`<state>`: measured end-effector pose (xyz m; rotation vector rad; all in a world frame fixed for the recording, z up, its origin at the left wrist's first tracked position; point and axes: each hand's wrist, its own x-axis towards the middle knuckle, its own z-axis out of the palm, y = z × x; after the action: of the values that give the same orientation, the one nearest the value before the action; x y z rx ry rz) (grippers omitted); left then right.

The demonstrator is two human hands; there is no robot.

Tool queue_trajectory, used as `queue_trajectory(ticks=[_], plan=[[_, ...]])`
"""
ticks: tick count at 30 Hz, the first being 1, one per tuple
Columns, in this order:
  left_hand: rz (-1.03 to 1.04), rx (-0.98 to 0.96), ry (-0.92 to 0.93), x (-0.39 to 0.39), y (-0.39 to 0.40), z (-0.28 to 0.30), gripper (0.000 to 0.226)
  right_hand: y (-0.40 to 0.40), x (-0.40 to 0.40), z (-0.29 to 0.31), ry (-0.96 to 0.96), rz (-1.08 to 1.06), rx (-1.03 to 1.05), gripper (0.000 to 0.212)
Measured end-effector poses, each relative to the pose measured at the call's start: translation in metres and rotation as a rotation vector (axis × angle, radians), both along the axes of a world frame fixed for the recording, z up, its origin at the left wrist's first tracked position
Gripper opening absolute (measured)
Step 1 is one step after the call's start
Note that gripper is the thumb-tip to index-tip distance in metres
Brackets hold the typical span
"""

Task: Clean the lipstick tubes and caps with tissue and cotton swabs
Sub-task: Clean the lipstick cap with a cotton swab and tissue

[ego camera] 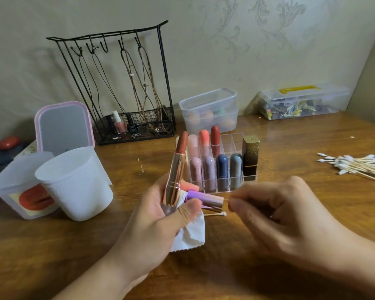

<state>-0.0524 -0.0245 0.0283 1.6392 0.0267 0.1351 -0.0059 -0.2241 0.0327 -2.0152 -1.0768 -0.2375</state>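
My left hand (160, 215) grips an open rose-gold lipstick tube (175, 180) upright, its brown-red bullet (181, 142) extended. The same hand also holds a purple cap (204, 200) lying sideways and a crumpled white tissue (191, 234) under them. My right hand (279, 215) pinches a thin cotton swab stick (227, 197) whose end goes into the cap's open mouth. Another cotton swab (217, 214) lies on the table below the cap. Behind stands a clear acrylic organizer (236, 139) with several lipsticks and a black-gold lipstick (250, 156).
A pile of cotton swabs (355, 165) lies at the right. A white tissue roll (74, 182) and its open container (15, 191) stand at the left, with a pink mirror (63, 126), a wire jewellery rack (128, 94) and plastic boxes (208, 109) behind.
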Motion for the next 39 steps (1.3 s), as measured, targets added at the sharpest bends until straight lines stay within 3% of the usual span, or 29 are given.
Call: queue_trajectory(ticks=[5, 9, 12, 14, 19, 30, 35, 39], plan=[[0.008, -0.037, 0.015, 0.001, 0.0, -0.001, 0.023, 0.004, -0.002, 0.0, -0.021, 0.063, -0.136, 0.02], [0.013, -0.046, 0.006, 0.002, 0.001, -0.003, 0.023, -0.001, 0.0, -0.001, 0.06, -0.015, 0.004, 0.017], [0.04, -0.029, -0.017, 0.002, 0.001, -0.003, 0.03, 0.004, 0.0, -0.002, -0.022, -0.022, -0.138, 0.024], [0.029, 0.008, -0.051, 0.001, -0.001, -0.003, 0.032, 0.004, 0.0, 0.001, 0.025, 0.071, -0.224, 0.028], [0.058, 0.027, -0.053, 0.0, -0.002, -0.003, 0.033, -0.01, 0.009, 0.005, 0.419, 0.15, 0.048, 0.025], [0.099, -0.181, -0.008, 0.006, 0.013, 0.0, 0.021, -0.019, 0.024, 0.0, 0.571, 0.165, 0.136, 0.043], [0.06, -0.294, 0.018, 0.006, 0.013, 0.003, 0.019, -0.019, 0.024, 0.001, 0.52, 0.146, 0.114, 0.043], [0.042, -0.291, 0.051, 0.005, 0.012, 0.001, 0.014, -0.012, 0.02, -0.001, 0.313, 0.071, 0.03, 0.027]])
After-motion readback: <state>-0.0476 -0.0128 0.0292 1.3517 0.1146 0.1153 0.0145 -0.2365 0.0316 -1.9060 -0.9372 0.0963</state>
